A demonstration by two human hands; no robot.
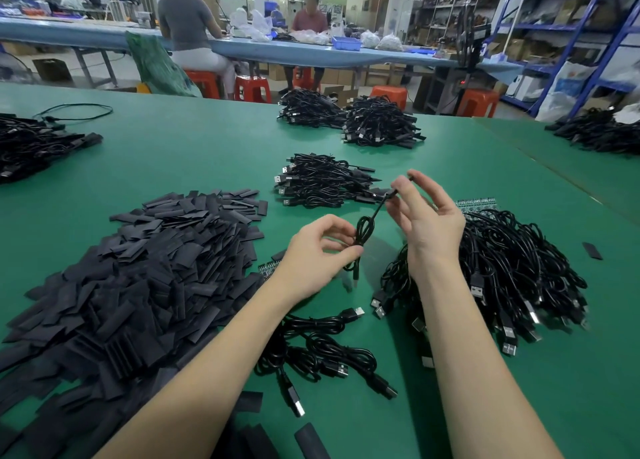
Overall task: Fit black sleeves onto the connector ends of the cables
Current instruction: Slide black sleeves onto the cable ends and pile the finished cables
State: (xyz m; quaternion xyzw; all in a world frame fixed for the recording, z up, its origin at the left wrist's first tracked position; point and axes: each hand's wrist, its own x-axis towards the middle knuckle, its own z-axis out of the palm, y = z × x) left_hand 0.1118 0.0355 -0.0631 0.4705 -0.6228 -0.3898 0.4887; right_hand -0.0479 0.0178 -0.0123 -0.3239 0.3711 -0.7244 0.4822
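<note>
- Right now left hand (322, 250) pinches a coiled black cable (363, 231) between thumb and fingertips, loop sticking up, one end hanging below the hand.
- Right hand (426, 216) pinches the same cable's upper end, thumb and forefinger on it, other fingers spread loosely; cable runs taut-ish between both hands, above the table.
- What's on that upper end: too small to tell, can't say if a sleeve is on it.
- Green table (173, 153) under everything, matte, a seam running along the right side.
- Big heap of flat black sleeves (138, 268) to the left of the left hand, some strays at the near edge.
- Pile of black USB cables (512, 271) just right of the right arm, silver plugs showing; green circuit strip (476, 204) peeks out behind it.
- Small loose bunch of cables (322, 351) between the forearms.
- Further cable bundle (322, 181) beyond the hands, more bundles (349, 119) at the far edge and both sides.
- Room: workshop, long blue bench (311, 53) with two seated people, red stools (252, 89), blue shelving (568, 29) at right.
</note>
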